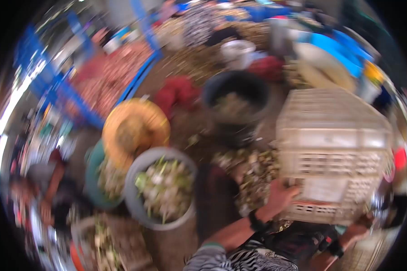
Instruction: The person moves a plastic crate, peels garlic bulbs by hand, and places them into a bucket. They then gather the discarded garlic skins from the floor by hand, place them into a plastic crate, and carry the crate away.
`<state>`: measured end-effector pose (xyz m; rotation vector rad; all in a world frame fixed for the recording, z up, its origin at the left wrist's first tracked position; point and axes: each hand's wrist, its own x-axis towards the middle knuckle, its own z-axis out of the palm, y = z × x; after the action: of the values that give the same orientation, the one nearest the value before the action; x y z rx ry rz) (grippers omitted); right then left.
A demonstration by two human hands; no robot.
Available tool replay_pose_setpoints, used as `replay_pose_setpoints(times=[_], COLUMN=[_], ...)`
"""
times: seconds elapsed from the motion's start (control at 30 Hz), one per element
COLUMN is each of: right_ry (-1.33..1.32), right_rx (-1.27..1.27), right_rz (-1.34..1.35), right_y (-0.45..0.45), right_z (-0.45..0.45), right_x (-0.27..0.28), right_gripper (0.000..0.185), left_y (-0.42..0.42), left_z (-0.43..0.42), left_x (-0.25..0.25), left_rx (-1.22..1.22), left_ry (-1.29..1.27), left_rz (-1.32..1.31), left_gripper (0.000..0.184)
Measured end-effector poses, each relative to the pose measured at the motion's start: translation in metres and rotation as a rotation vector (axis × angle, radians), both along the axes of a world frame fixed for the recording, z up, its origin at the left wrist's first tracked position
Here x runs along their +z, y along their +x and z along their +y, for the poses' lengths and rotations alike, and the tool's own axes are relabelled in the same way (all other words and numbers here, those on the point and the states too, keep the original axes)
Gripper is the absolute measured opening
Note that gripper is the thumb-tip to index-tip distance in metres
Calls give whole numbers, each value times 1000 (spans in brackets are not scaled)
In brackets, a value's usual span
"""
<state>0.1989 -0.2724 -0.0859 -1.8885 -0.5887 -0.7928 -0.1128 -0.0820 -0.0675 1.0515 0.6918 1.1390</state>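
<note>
A large off-white plastic crate [334, 144] with slotted sides stands in front of me on the right. My left hand [281, 196] is at its lower left edge, fingers bent around the rim. At the crate's lower right corner is my right hand [359, 228], blurred; its fingers are too smeared to make out. Dark bands circle both wrists. Left of my arm, a grey tub [133, 198] holds pale bulbs with green stems. A pile of pale and brownish pieces [260, 174] lies on the floor beside the crate.
A yellow basket [156, 117] and a green tub [94, 176] stand to the left. A dark tub [208, 97] is ahead. Another crate [135, 244] is at lower left, near a seated person [54, 194]. Blue bars [138, 79] border a reddish heap.
</note>
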Motion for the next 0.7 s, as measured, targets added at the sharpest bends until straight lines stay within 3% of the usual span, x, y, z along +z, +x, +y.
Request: replay_pose_setpoints(times=[0.07,0.13,0.23,0.4,0.43,0.5,0.7], right_ry=[330,683,916,1111,1079,1074,959], right_rx=[172,431,632,895,886,964,1312], right_rz=[3,135,207,308,338,428,898], right_y=[-20,-52,-84,-119,-125,-137,-183], right_z=[30,55,65,77,82,97,164], right_x=[40,76,119,170,179,190,225], right_gripper=[17,15,13,15,21,16,26], left_y=[-7,-9,-29,-73,-80,-96,-144], left_z=[-6,-9,-20,-32,-33,-37,-52], left_x=[18,31,70,128,136,149,180], left_rx=[-58,124,141,222,306,477,801], left_ry=[-98,70,109,336,453,688,953], left_rz=[-107,-156,-251,-96,-95,-83,-3], left_gripper=[8,13,18,32,32,33,29])
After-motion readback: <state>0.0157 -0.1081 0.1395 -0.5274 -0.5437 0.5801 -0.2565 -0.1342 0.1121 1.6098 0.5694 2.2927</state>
